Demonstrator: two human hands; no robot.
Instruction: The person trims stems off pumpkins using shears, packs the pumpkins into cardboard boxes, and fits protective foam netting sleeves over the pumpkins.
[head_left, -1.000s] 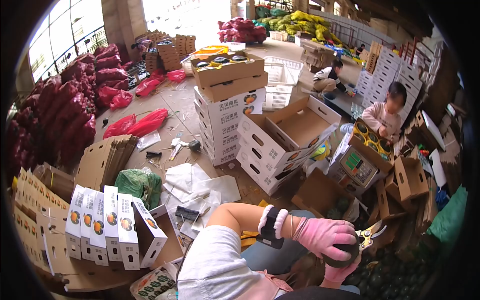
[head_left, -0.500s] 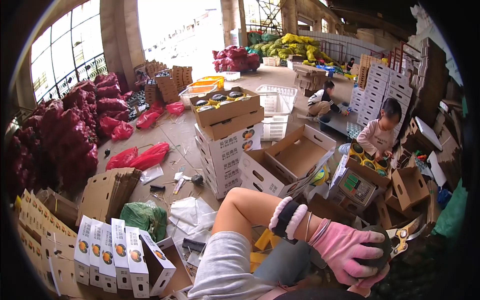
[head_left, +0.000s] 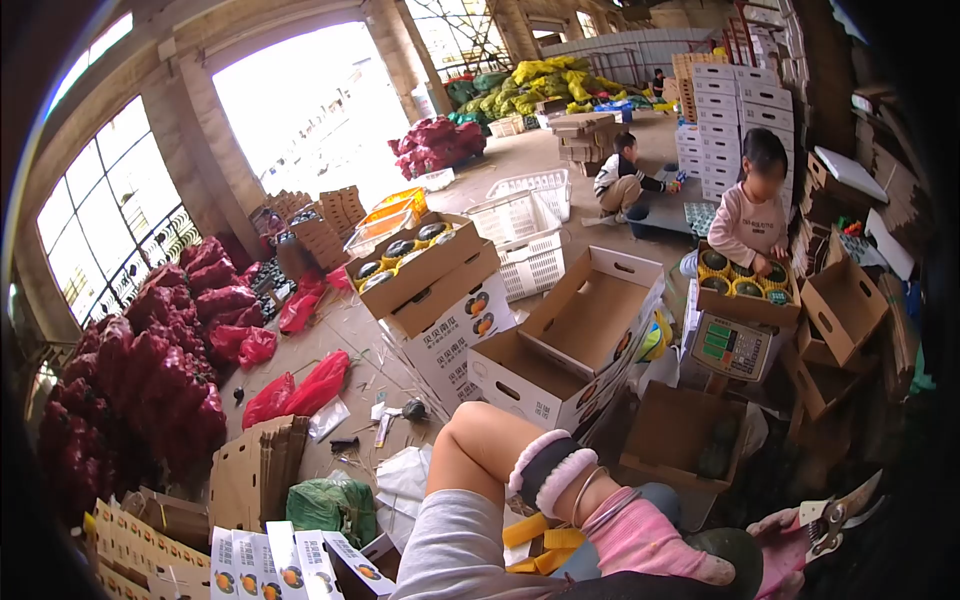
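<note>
My left hand (head_left: 650, 545), in a pink glove, grips a dark green pumpkin (head_left: 735, 558) at the lower edge of the head view. On the pumpkin's other side is my right hand (head_left: 784, 552), also gloved in pink, shut on pruning shears (head_left: 828, 520). The shears' blades point up and right, away from the pumpkin. Part of the pumpkin and some of my fingers are hidden. Beyond my hands, an open cardboard box (head_left: 672, 440) has dark pumpkins at its right side.
A box of netted pumpkins (head_left: 742, 285) rests on a scale (head_left: 725, 345), where a child (head_left: 752, 215) reaches in. Open white cartons (head_left: 560, 350) stand ahead, beside a carton stack (head_left: 440, 335). Red mesh sacks (head_left: 150, 370) pile up left. Another person (head_left: 625, 185) crouches farther back.
The view has tilted and shifted. Both hands sit lower in it, and my left hand has gone from over the pumpkin to its left side. My right hand with the shears shows more now.
</note>
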